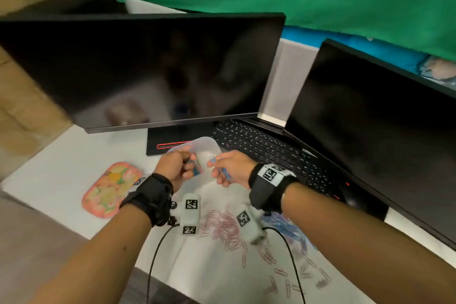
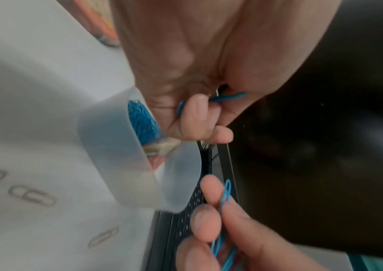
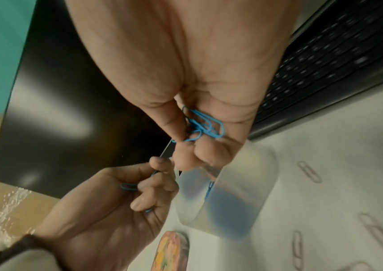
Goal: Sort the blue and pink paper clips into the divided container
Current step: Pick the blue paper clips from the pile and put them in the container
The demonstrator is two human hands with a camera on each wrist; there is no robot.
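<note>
A translucent divided container (image 1: 207,148) stands on the white desk, with blue clips (image 2: 142,122) heaped in one compartment. Both hands hover just above it. My left hand (image 1: 183,164) has its fingers curled round a few blue paper clips (image 2: 228,97). My right hand (image 1: 222,169) pinches a small bunch of blue paper clips (image 3: 205,126) between thumb and fingers. A pile of pink clips (image 1: 224,227) lies on the desk under my wrists, and a pile of blue clips (image 1: 288,228) lies to its right. Loose pink clips (image 1: 281,273) are scattered nearer the front edge.
Two dark monitors (image 1: 148,69) (image 1: 377,126) and a black keyboard (image 1: 266,150) stand behind the container. A pink floral case (image 1: 109,189) lies at the left. Wrist camera cables (image 1: 158,249) trail off the desk's front edge.
</note>
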